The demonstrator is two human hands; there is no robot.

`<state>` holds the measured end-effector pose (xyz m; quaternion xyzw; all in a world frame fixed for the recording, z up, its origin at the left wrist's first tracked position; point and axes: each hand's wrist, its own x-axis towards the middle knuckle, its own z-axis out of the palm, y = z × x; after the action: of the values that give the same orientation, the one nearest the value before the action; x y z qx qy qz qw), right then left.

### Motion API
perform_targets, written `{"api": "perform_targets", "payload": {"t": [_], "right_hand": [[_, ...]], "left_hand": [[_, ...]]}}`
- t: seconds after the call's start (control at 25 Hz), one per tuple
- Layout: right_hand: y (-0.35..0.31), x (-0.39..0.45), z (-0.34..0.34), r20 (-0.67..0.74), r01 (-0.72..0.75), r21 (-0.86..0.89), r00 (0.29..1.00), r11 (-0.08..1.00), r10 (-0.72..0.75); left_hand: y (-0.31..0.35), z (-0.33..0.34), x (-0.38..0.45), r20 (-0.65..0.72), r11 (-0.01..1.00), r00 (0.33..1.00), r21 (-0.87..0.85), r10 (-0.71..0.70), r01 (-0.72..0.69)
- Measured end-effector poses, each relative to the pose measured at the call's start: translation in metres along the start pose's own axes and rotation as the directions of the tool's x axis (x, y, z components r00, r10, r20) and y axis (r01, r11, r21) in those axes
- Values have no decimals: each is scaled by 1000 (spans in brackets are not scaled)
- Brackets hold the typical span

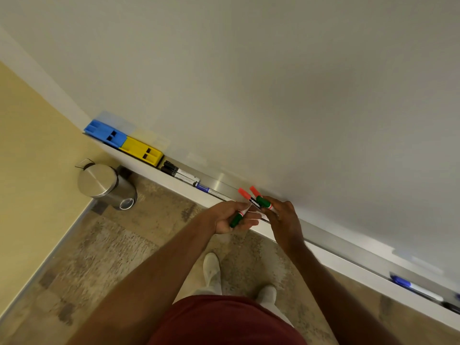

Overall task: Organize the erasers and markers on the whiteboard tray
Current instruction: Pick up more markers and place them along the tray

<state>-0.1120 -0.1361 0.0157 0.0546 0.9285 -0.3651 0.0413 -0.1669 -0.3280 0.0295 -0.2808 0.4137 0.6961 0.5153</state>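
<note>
Left arm: reaching up and forward from the lower left, bare, almost straight.
Left hand (230, 216): turning palm up, fingers (251, 221) curling loosely around a marker.
Right arm: stretching in from the lower right, bare, forearm angling toward the left.
Right hand (283, 216): showing its back, fingers bending and closing on markers, nearly meeting the left hand.

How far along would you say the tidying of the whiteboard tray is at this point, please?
Roughly halfway. Done: the blue eraser and yellow eraser sit side by side at the tray's far left end, with black markers and a blue marker lined up beside them. In hand: both hands, left and right, hold red and green markers. Left: another blue marker lies alone far right.
</note>
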Motion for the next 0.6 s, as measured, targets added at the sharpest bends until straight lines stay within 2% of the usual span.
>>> {"api": "perform_targets", "payload": {"t": [0.12,0.2,0.28,0.4,0.6], "right_hand": [[10,-6,7,-79,-1,-198,997,980,-15],[18,-9,16,-96,1,-336,995,942,-35],[22,-7,23,-74,35,-456,994,889,-77],[23,-2,30,-71,52,-511,992,858,-102],[26,-4,36,-80,64,-529,989,846,-125]], "left_hand": [[-5,-10,-3,-199,938,972,342,123,-49],[-12,-23,0,-279,873,931,481,236,-77],[-18,-34,1,-285,818,897,561,338,-129],[-21,-39,2,-278,730,842,658,463,-185],[-15,-33,10,-177,459,731,864,659,-205]]}}
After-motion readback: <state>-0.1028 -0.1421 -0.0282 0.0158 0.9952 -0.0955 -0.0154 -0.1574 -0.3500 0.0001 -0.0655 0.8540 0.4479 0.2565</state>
